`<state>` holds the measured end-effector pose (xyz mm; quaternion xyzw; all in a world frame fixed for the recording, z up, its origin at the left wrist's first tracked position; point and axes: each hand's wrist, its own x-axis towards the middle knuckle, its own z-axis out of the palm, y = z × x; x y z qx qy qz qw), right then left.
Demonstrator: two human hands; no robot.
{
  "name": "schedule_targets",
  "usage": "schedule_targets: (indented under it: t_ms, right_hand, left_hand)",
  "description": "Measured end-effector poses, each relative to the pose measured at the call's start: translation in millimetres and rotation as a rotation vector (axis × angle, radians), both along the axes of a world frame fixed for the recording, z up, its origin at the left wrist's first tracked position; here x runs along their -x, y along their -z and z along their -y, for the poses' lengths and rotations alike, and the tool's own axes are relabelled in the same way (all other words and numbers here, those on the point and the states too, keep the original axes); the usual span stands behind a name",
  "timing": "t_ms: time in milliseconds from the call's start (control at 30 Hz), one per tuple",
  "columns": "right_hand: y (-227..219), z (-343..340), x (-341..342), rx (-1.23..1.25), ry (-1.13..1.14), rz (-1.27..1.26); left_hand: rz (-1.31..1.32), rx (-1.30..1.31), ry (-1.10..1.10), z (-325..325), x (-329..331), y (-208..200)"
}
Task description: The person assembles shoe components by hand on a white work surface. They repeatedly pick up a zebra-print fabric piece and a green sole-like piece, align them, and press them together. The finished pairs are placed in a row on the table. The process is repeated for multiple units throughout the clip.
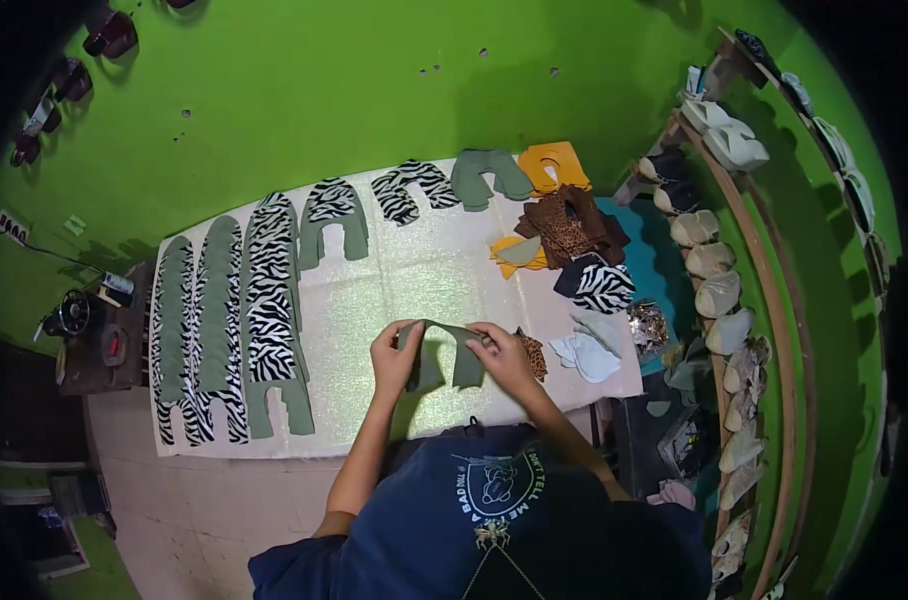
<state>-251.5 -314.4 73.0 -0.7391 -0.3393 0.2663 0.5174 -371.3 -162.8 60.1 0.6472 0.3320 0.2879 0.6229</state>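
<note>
1. The left hand (394, 355) pinches the left edge of a green U-shaped cut piece (444, 355), fingers closed on the fabric, thumb on top.
2. The right hand (504, 358) grips the right leg of the same green piece, its fingers curled and shut on the material.
3. The green piece hangs between the two hands, lifted a little over the near middle of the white work sheet (414, 280), arch upward and legs pointing down toward the person.
4. On the left part of the sheet lie overlapping rows of zebra-print pieces (269, 290) alternating with plain green pieces (217, 310).
5. Along the far edge of the sheet sit more zebra-print and green pieces, with an orange piece (552, 163) at the far right corner.
6. Toward the right side of the sheet is a heap of brown leopard-print pieces (569, 225), and just nearer than it a black-and-white zebra bundle (599, 285).
7. Just right of the right hand, on the sheet, lie pale white cut pieces (586, 355).
8. Beyond the right edge of the sheet, a curved wooden rack (764, 300) carries a line of pale shoe lasts (716, 295).
9. Left of the sheet stands a dark sewing machine (89, 340) against the green wall (304, 90).
</note>
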Motion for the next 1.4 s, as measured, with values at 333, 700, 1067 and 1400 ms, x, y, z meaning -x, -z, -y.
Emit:
schedule_targets:
  t_ms: [333,700,1067,1400]
  right_hand:
    - [62.1,-33.5,-60.7,0.17,-0.003,0.491]
    - [84.7,-22.2,-21.6,0.228,-0.106,0.725]
    - [104.9,-30.4,-18.5,0.255,-0.228,0.77]
    - [102.0,-35.6,-19.6,0.367,-0.273,0.764]
  left_hand:
    - [-0.461,-0.508,-0.031,-34.2,-22.5,65.8]
    - [-0.507,-0.883,0.105,-7.2,-2.8,68.8]
    - [-0.625,-0.919,0.226,16.9,-2.1,89.3]
    - [-0.7,-0.952,0.281,10.5,-9.2,99.3]
